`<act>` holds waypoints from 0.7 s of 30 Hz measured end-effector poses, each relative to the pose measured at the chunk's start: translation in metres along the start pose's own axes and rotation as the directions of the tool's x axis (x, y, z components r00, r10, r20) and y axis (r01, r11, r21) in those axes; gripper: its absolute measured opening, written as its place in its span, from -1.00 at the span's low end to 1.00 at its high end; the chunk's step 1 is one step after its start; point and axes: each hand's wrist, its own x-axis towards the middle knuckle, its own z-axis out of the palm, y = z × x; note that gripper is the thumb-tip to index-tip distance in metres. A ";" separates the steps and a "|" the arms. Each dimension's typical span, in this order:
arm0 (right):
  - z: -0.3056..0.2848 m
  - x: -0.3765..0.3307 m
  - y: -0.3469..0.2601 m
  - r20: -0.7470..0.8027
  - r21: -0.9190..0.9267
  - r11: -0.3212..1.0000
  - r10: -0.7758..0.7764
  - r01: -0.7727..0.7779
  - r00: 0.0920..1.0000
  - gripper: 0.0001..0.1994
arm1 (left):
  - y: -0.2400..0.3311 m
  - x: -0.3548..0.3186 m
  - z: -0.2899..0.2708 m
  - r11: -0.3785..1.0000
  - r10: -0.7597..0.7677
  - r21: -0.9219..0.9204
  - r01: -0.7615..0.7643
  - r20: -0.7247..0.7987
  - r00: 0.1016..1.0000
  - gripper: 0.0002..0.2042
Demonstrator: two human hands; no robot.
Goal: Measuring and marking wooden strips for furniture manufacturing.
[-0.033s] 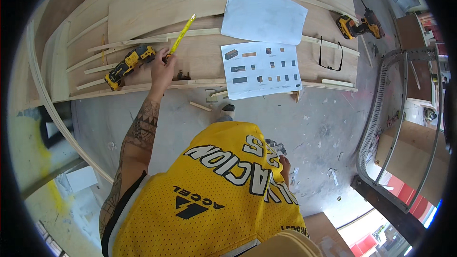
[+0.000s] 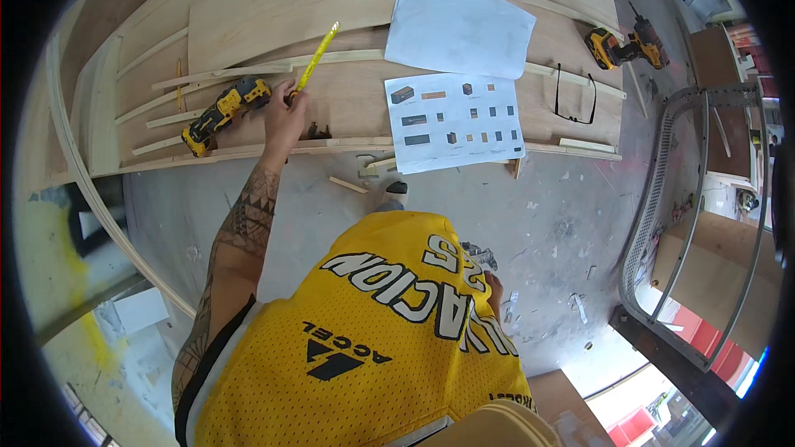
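My left hand (image 2: 286, 120) is closed around a tape measure (image 2: 315, 64) above the plywood workbench. Its yellow blade sticks out away from me, up and to the right, while the case is mostly hidden by my fingers. Just left of this hand lies a yellow and black cordless power tool (image 2: 222, 116). To its right, printed sheets with small pictures of panels and boxes (image 2: 455, 124) hang slightly over the bench's near edge. Of my right hand (image 2: 495, 291) only a sliver of skin shows beside my yellow jersey; the fingers are hidden.
Blank-looking paper (image 2: 460, 29) overlaps the printed sheets. Eyeglasses (image 2: 575, 103) and a cordless drill (image 2: 646, 41) are at the right. Thin wooden strips (image 2: 199, 79) lie across the bench. A curved metal frame (image 2: 646, 223) stands at right, and offcuts (image 2: 348, 185) litter the floor.
The tip of the tape blade has shifted very slightly away from me. Everything else looks the same.
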 end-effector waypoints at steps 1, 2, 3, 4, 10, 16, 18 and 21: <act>-0.002 0.006 0.012 0.044 0.021 0.999 -0.028 0.027 0.999 -0.61 | -0.001 0.008 0.006 0.997 -0.075 -0.037 0.075 -0.001 0.997 -0.45; -0.006 0.011 0.023 0.081 0.027 0.998 -0.063 0.061 0.995 -0.62 | -0.001 0.013 0.011 0.998 -0.053 -0.037 0.053 -0.011 0.999 -0.45; -0.009 0.015 0.032 0.051 0.018 0.999 -0.045 0.044 0.998 -0.64 | -0.001 0.017 0.017 0.999 -0.040 0.035 0.042 -0.036 0.999 -0.43; -0.012 0.016 0.041 0.131 0.031 0.994 -0.110 0.107 0.985 -0.64 | -0.001 0.021 0.020 0.994 -0.012 0.108 0.018 -0.062 0.998 -0.41; -0.014 0.003 0.029 0.078 -0.019 1.000 -0.007 0.008 0.997 -0.64 | -0.003 0.027 0.036 0.917 0.083 0.395 -0.049 -0.068 0.994 -0.37; -0.014 -0.016 0.006 0.029 0.014 0.998 0.055 -0.056 0.998 -0.64 | -0.001 0.026 0.044 0.907 0.104 0.410 -0.093 -0.003 0.995 -0.38; -0.018 -0.018 0.005 0.024 0.018 0.998 0.061 -0.061 0.998 -0.64 | 0.001 0.022 0.048 0.907 0.105 0.413 -0.087 -0.021 0.994 -0.39; -0.026 -0.019 0.007 0.019 0.020 0.998 0.067 -0.067 0.998 -0.64 | 0.004 0.020 0.049 0.921 0.101 0.383 -0.075 -0.048 0.994 -0.39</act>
